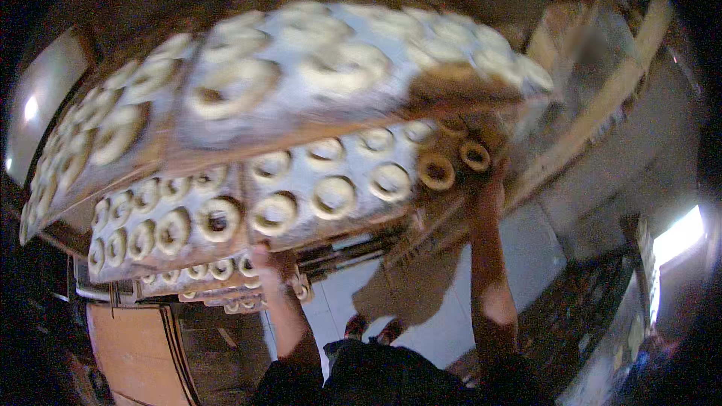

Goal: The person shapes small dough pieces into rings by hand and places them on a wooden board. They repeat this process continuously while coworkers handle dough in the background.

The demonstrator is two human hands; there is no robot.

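Rows of pale dough rings [333, 197] lie on a long floured wooden board [361, 225] in front of me. My left hand [275, 263] is closed on the near edge of this board, left of its middle. At the board's right end my right hand [489, 184] grips the side, next to two shaded rings [436, 171]; its fingers are partly hidden in shadow. Above it, closer to the camera, a second board [301, 124] carries more rings, smeared by motion. Lower down, further boards of rings [219, 269] show beneath the one I hold.
A wooden beam [602, 116] slants along the right. Brown panels [135, 353] lean at the lower left. Pale floor tiles [429, 286] lie below, with my shoes on them. Bright light enters through an opening [681, 237] at the far right.
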